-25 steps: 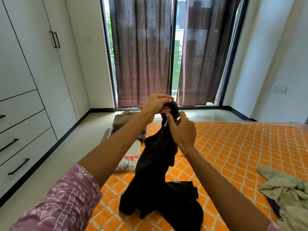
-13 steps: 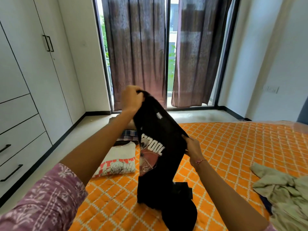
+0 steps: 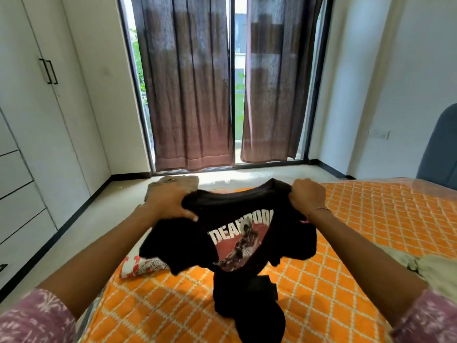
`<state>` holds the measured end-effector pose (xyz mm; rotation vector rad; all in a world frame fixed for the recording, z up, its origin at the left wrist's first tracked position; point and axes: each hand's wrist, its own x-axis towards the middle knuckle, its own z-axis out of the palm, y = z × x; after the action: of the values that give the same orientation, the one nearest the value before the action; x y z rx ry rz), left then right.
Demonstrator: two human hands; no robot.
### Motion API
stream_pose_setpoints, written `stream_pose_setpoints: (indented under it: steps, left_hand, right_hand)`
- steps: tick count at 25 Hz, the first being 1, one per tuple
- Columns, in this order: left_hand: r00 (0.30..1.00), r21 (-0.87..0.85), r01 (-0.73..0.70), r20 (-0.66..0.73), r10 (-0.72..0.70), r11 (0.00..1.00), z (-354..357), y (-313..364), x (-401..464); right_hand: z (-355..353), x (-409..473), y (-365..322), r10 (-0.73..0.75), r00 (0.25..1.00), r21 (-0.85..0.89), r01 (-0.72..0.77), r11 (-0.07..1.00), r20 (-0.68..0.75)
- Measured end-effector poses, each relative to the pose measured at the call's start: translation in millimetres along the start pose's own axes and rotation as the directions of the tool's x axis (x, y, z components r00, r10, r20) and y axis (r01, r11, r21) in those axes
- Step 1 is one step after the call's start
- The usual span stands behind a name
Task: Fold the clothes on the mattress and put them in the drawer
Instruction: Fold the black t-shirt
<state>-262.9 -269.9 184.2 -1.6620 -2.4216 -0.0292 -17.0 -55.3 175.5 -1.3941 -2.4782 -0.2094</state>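
Both hands raised over the mattress (image 3: 371, 219), which carries an orange cover with a white lattice pattern. Left hand (image 3: 166, 203) grips one shoulder of a black T-shirt (image 3: 237, 233), fingers curled into the bunched cloth, thumb lying across the front. Right hand (image 3: 308, 195) grips the other shoulder, fist closed round the fabric; a thin thread band sits on that wrist. The shirt is stretched between the two hands, print side toward the camera: white lettering over a red graphic. Its lower part hangs down and lies crumpled on the mattress near the near edge. A white T-shirt with red print (image 3: 143, 266) lies folded at the left edge of the mattress, partly hidden behind the black one. A heap of pale green clothes (image 3: 430, 268) lies at the right edge. A tan garment (image 3: 173, 181) shows at the far left corner, behind the left hand. White drawers (image 3: 17, 194) stand against the left wall, all shut.
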Motion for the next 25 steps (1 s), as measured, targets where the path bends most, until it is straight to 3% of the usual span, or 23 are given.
stream_pose_setpoints:
  steps: [1,3,4,5,6,7,8,9,10,11,12,13,14,15,16,17,19,22,25]
  left_hand:
    - [0.995,0.113,0.078,0.053,-0.085,0.99,13,2,4]
    - [0.934,0.084,0.303,0.17,-0.314,0.949,29,14,10]
    - [0.893,-0.08,0.391,0.273,-0.357,0.917,34,22,13]
    - [0.86,-0.338,0.477,0.367,-0.354,0.811,36,30,16]
    - [0.829,-0.637,0.558,0.44,-0.344,0.531,35,43,18]
    - [0.818,-0.829,0.547,0.498,-0.289,0.117,30,57,19]
    - [0.83,-0.861,0.461,0.504,-0.239,-0.215,21,68,24]
    - [0.86,-0.847,0.346,0.459,-0.224,-0.404,10,77,32]
    - [0.877,-0.839,0.231,0.399,-0.268,-0.493,-2,84,41]
    - [0.885,-0.876,0.111,0.302,-0.354,-0.47,-12,87,49]
    - [0.872,-0.958,0.011,0.149,-0.466,-0.286,-18,87,54]
    - [0.844,-0.997,-0.078,-0.079,-0.531,0.025,-16,82,59]
    - [0.821,-0.91,-0.122,-0.317,-0.474,0.396,-10,75,61]
    - [0.793,-0.704,-0.123,-0.494,-0.357,0.7,2,68,62]
    - [0.767,-0.501,-0.083,-0.584,-0.266,0.861,13,62,61]
    - [0.729,-0.381,-0.05,-0.646,-0.227,0.923,22,59,59]
    - [0.649,-0.319,-0.023,-0.726,-0.228,0.948,28,58,56]
    - [0.671,-0.284,0.086,-0.692,-0.266,0.955,29,67,53]
    - [0.644,-0.283,0.27,-0.658,-0.391,0.92,21,69,49]
  right_hand:
    - [-3,0,-3,0.012,1.0,-0.057,-0.011,0.998,0.006]
    - [-8,2,-9,0.058,0.991,-0.003,-0.058,0.998,0.119]
    - [-12,2,-11,0.07,0.972,0.141,-0.104,0.985,0.226]
    - [-12,6,-10,0.037,0.94,0.37,-0.17,0.913,0.34]
    - [-15,8,-9,0.0,0.895,0.626,-0.311,0.715,0.446]
    - [-19,10,-10,-0.034,0.838,0.792,-0.501,0.35,0.545]
    - [-21,14,-12,-0.055,0.801,0.8,-0.598,-0.045,0.596]
    - [-23,22,-14,-0.046,0.796,0.75,-0.587,-0.305,0.604]
    - [-28,29,-19,-0.012,0.824,0.743,-0.517,-0.425,0.567]
    - [-36,34,-26,0.055,0.876,0.798,-0.409,-0.443,0.48]
    - [-44,39,-30,0.147,0.932,0.897,-0.263,-0.355,0.331]
    - [-54,41,-32,0.21,0.971,0.988,-0.089,-0.128,0.115]
    - [-57,42,-32,0.191,0.975,0.981,0.079,0.176,-0.113]
    - [-56,44,-31,0.129,0.959,0.888,0.177,0.424,-0.253]
    - [-57,45,-29,0.113,0.946,0.809,0.194,0.554,-0.304]
    - [-57,47,-27,0.163,0.928,0.791,0.183,0.584,-0.336]
    - [-55,49,-24,0.233,0.866,0.768,0.232,0.597,-0.442]
    - [-40,44,-18,0.151,0.819,0.481,0.167,0.861,-0.554]
    - [-25,32,-17,0.086,0.78,0.315,0.148,0.937,-0.62]
